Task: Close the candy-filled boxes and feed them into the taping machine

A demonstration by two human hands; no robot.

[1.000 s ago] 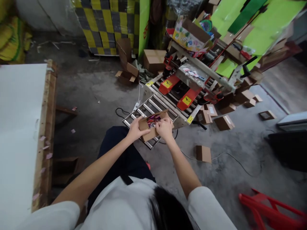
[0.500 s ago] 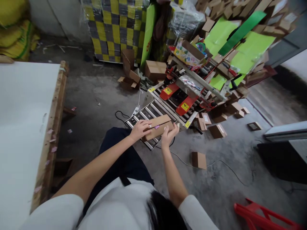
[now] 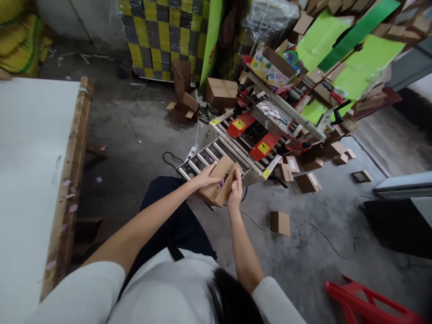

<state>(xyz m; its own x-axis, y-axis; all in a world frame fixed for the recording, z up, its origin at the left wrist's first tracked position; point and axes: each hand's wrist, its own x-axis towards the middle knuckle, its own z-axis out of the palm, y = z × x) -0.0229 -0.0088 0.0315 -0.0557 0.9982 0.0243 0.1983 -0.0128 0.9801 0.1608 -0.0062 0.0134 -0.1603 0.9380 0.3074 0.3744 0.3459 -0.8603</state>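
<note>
Clasped between our left hand at ten o'clock and right hand at four, the cardboard box is over the rollers, top flaps parted.

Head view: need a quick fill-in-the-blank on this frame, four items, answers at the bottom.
1. ____ grips, the left grip and the right grip, touch the small carton.
2. The labels on the two red guards are ____ with black markings.
3. The stool-like plastic object at lower right is coloured ____.
4. The white-topped table stands along the picture's ____ edge.

Missing words: Both; yellow; red; left.
</note>
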